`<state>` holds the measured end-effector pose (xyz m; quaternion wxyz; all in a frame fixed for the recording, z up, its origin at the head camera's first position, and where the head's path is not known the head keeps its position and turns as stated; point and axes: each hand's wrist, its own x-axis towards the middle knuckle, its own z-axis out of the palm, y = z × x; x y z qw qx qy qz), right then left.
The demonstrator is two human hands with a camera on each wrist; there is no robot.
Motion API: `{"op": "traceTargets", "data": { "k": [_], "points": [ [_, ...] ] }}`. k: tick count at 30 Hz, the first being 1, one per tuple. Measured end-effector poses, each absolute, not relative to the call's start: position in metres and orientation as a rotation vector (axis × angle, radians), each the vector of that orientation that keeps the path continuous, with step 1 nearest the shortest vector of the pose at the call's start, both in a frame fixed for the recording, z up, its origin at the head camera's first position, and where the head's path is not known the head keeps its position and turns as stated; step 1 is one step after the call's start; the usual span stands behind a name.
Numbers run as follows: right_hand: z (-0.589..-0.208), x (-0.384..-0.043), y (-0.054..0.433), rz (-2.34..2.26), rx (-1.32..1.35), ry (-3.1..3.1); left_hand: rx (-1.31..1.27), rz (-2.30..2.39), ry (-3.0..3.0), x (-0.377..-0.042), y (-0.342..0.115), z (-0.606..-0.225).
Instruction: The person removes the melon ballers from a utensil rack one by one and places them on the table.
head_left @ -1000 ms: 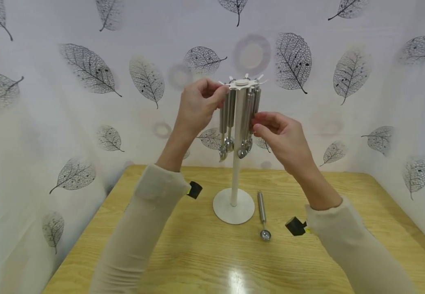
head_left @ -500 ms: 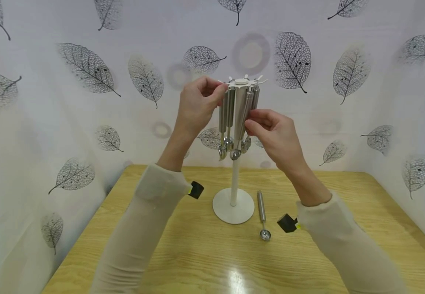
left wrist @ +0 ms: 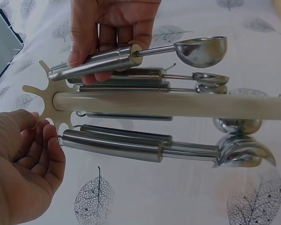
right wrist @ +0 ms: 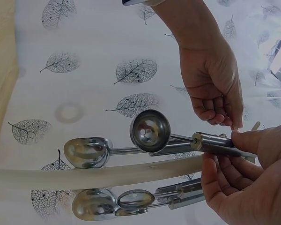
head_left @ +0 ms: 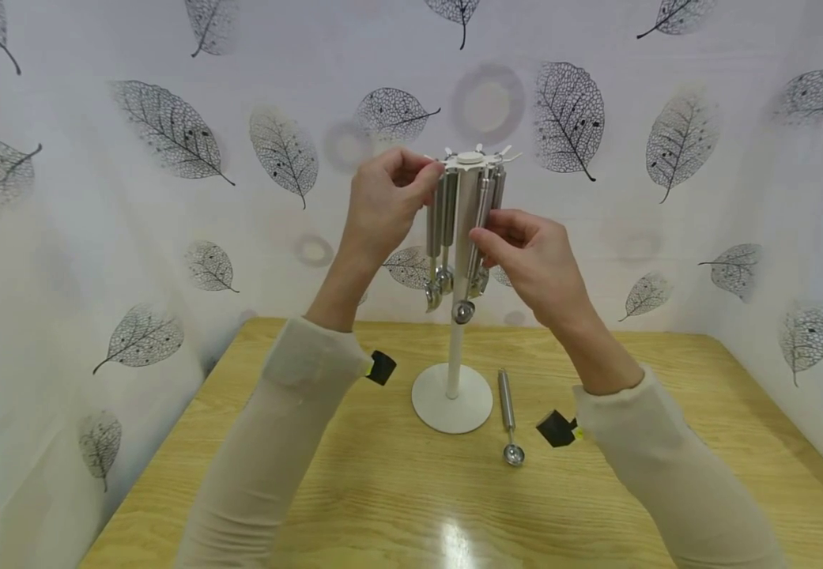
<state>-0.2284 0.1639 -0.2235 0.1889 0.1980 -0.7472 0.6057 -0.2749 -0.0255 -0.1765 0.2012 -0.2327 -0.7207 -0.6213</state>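
A white rotary utensil stand has prongs round its top, with several steel utensils hanging from them. With thumb and fingertips, my left hand pinches one prong at the top's left side. My right hand pinches the tubular steel handle of a small round-bowled scoop, in front of the pole and tilted a little. In the right wrist view, the scoop's bowl shows its hollow side. Other hanging utensils flank the pole in the left wrist view, some partly hidden behind it.
Another small steel scoop lies on the wooden table, right of the stand's round white base. A leaf-patterned white curtain encloses the back and sides. A black wrist camera sticks out from my right sleeve.
My right hand has moved left and gripped a hanging scoop. The scoop first leaned left, then its bowl turned and swung slightly right. My left hand has stayed on the prong.
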Motion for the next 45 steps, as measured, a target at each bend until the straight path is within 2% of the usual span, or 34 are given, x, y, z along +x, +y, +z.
{"op": "traceTargets", "data": {
  "k": [25,45],
  "points": [
    [-0.219,-0.205,0.191,1.580,0.566,-2.173,-0.652,-1.761,-2.021,-0.276,-0.028,-0.178],
    [-0.255,-0.185,0.245,1.335,0.428,-2.411,-0.677,-1.796,-2.005,-0.279,-0.029,-0.179]
  ]
}}
